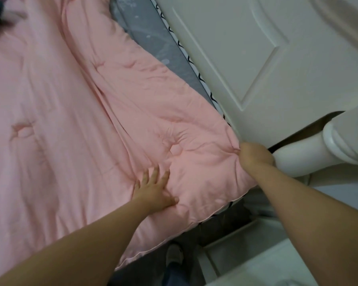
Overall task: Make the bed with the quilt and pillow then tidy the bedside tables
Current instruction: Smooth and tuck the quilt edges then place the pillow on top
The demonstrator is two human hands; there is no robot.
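I read this as a home bedroom. A pink quilt [74, 112] covers the bed under both hands. Beyond my right hand [255, 154] stands a cream panelled headboard [246, 58]; a grey mattress [153, 38] edge shows beside it.

Both forearms are bare right up to the picture's edge, with no sleeve or cuff on either; the left hand [153, 190] and the right hand [254, 154] carry no ring, watch or band that shows; below, a grey shoe [174, 254] pokes out from what looks like a blue trouser leg [171, 274], though that part is dim.
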